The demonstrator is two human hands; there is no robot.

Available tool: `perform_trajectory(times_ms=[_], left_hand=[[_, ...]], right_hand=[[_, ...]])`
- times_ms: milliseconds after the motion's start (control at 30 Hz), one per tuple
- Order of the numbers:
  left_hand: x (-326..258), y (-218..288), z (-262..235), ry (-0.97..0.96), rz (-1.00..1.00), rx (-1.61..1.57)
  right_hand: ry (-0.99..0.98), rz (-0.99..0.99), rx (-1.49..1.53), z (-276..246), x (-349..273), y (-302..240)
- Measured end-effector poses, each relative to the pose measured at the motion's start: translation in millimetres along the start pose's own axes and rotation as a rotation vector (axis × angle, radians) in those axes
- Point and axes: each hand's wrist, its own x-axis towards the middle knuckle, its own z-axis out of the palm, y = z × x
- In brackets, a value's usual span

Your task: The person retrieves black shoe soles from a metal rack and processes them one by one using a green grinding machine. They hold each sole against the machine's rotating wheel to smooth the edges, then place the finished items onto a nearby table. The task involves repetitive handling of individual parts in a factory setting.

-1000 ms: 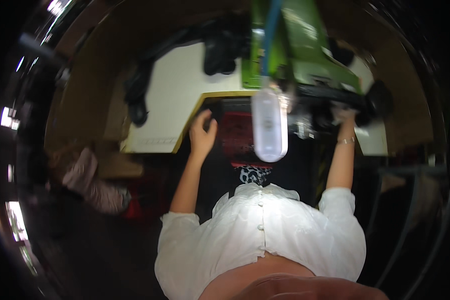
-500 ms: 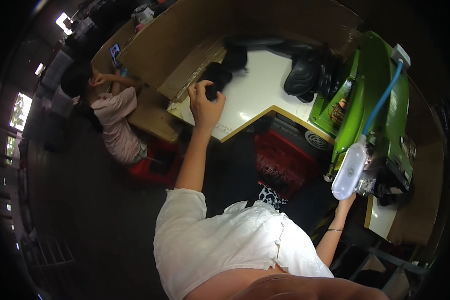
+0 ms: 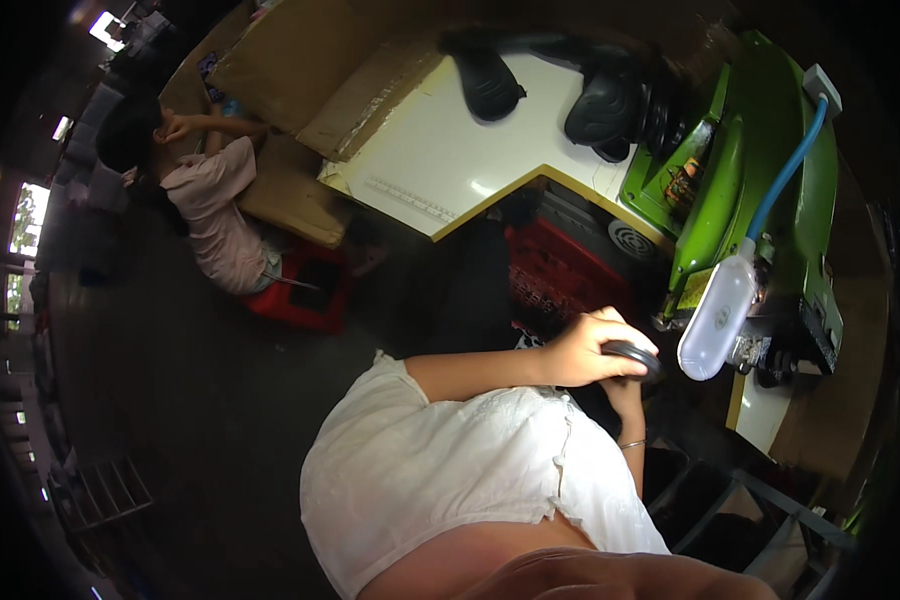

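My left hand (image 3: 598,348) is closed on a black sole-shaped piece (image 3: 632,354), held in front of my body with its edge toward me. Just below it my right hand (image 3: 625,393) is partly covered by the left one and the piece; its fingers are hidden. On the white table (image 3: 400,165) lies a similar black sole-shaped piece (image 3: 490,88) with a rounded end. To its right is a pile of black moulded pieces (image 3: 602,108), against the green machine (image 3: 720,200).
A clear lamp (image 3: 718,320) on a blue cable hangs by the machine, close to my hands. Cardboard walls (image 3: 300,70) edge the table. Under it stands a red crate (image 3: 560,270). At the left another person (image 3: 210,190) sits on a red stool (image 3: 310,290).
My left hand has left the table and swung back to my body, right of centre, with a black piece in it. My right hand has come up from beside the machine's lower end.
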Motion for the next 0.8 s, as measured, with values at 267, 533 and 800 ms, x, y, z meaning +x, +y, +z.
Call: perform_trajectory(times_ms=[267, 533, 800], left_hand=[[32, -25, 40, -0.119, -0.239, -0.244], [0, -30, 14, -0.096, -0.472, -0.300], [-15, -27, -31, 0.136, -0.511, -0.383]], right_hand=[[0.058, 0.184, 0.211, 13, -48, 25], [0.739, -0.011, 1.083, -95, -90, 12], [1.021, -0.404, 1.179, -36, -17, -107]])
